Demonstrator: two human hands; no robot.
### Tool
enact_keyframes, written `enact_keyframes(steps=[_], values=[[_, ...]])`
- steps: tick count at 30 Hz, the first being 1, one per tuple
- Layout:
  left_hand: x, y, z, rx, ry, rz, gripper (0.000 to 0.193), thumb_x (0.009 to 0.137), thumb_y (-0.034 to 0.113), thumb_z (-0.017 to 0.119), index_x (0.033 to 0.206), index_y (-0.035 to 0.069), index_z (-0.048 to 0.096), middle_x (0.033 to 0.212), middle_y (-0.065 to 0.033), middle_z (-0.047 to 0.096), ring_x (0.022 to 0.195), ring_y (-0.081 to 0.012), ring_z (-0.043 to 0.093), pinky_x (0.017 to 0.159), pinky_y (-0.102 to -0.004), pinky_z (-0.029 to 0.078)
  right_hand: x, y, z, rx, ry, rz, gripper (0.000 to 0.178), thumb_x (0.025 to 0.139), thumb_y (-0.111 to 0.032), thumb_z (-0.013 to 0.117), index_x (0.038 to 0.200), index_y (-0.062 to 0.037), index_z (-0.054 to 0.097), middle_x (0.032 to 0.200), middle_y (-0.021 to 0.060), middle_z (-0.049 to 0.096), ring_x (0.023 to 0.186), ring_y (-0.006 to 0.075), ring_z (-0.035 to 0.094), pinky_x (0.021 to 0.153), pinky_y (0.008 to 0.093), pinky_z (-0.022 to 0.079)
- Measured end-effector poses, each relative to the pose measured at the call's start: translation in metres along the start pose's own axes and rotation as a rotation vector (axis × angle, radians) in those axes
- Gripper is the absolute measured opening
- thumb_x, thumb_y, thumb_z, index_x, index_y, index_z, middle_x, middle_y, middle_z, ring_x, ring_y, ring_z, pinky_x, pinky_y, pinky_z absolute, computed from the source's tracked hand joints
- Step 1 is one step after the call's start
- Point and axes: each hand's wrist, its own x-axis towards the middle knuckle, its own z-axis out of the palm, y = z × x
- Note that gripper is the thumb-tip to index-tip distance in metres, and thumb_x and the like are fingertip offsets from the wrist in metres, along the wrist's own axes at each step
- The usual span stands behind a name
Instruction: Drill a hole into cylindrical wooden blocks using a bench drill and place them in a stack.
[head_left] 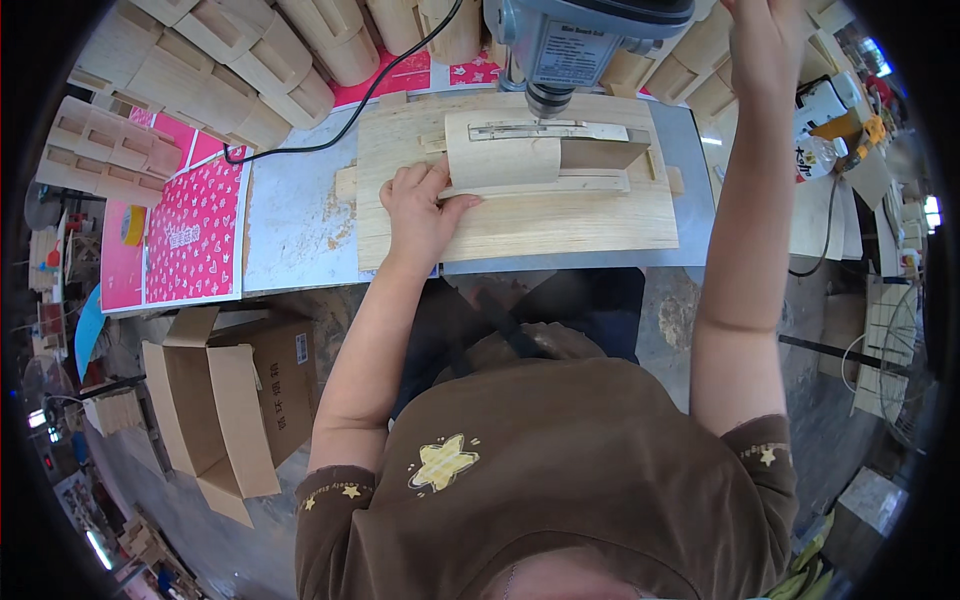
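A pale wooden piece (505, 165) with a rounded top lies on a wooden board (560, 225) under the bench drill (575, 50). The drill chuck (548, 100) points down at a narrow slotted strip (550, 131) along the piece's far side. My left hand (420, 205) grips the piece's left end, fingers bent against it and thumb along the near edge. A flat greyish plate (600, 153) shows at its right part. My right hand (765, 50) is raised to the right of the drill; its fingers run out of the picture at the top, so what they touch is hidden.
Rows of pale wooden cylinders (190, 75) with cut-out openings stand at the back. A black cable (355, 120) curves over the table. Pink patterned sheets (195, 230) cover the table's left end. An open cardboard box (230, 400) is on the floor; a plastic bottle (818, 158) stands far right.
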Motion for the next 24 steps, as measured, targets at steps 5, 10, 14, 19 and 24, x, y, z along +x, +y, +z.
enact_keyframes(steps=[5,10,14,19,24], values=[[0.0,-0.002,0.002,-0.012,-0.002,0.001,0.053,0.063,0.029,0.077,0.111,0.013,0.064,0.075,0.0017,0.052,0.083,-0.0182,0.049,0.08,-0.0364,0.028,-0.069,-0.091,0.001,-0.019,-0.525,-0.098,0.033,0.096,-0.028,0.045,0.093,0.0004,0.062,0.071,0.0022,0.058,0.072,0.0129,0.055,0.064,0.0255,0.041],[0.0,-0.004,0.0,0.0,-0.004,0.024,0.055,0.062,0.029,0.078,0.112,0.013,0.064,0.074,0.0017,0.052,0.081,-0.0176,0.049,0.079,-0.036,0.028,-0.097,-0.081,-0.062,-0.612,-0.579,-0.636,0.02,0.091,-0.012,0.054,0.106,-0.001,0.063,0.077,0.0009,0.056,0.062,0.0084,0.049,0.056,0.0232,0.038],[-0.002,-0.008,0.002,-0.001,0.008,0.024,0.055,0.061,0.029,0.078,0.112,0.013,0.064,0.074,0.0017,0.051,0.08,-0.0171,0.049,0.078,-0.0358,0.028,-0.173,-0.063,-0.067,-0.342,-0.529,-0.233,0.01,0.087,-0.011,0.058,0.089,-0.0034,0.065,0.063,0.0015,0.053,0.059,0.0109,0.049,0.066,0.0283,0.04],[0.0,-0.005,0.003,-0.002,0.019,0.045,0.055,0.06,0.029,0.079,0.111,0.014,0.064,0.072,0.0016,0.051,0.077,-0.0173,0.049,0.078,-0.0356,0.029,-0.206,0.007,-0.055,-0.319,-0.367,-0.487,0.009,0.084,-0.006,0.058,0.089,-0.0038,0.065,0.072,0.0039,0.057,0.069,0.0187,0.055,0.09,0.039,0.037],[0.0,-0.003,0.001,0.026,0.004,0.039,0.053,0.061,0.029,0.078,0.11,0.013,0.064,0.072,0.0015,0.051,0.077,-0.0177,0.05,0.077,-0.0358,0.029,-0.198,0.006,-0.057,-0.257,-0.367,-0.562,0.008,0.082,-0.006,0.059,0.088,-0.0049,0.065,0.071,0.0042,0.056,0.07,0.0213,0.055,0.095,0.0425,0.035]])
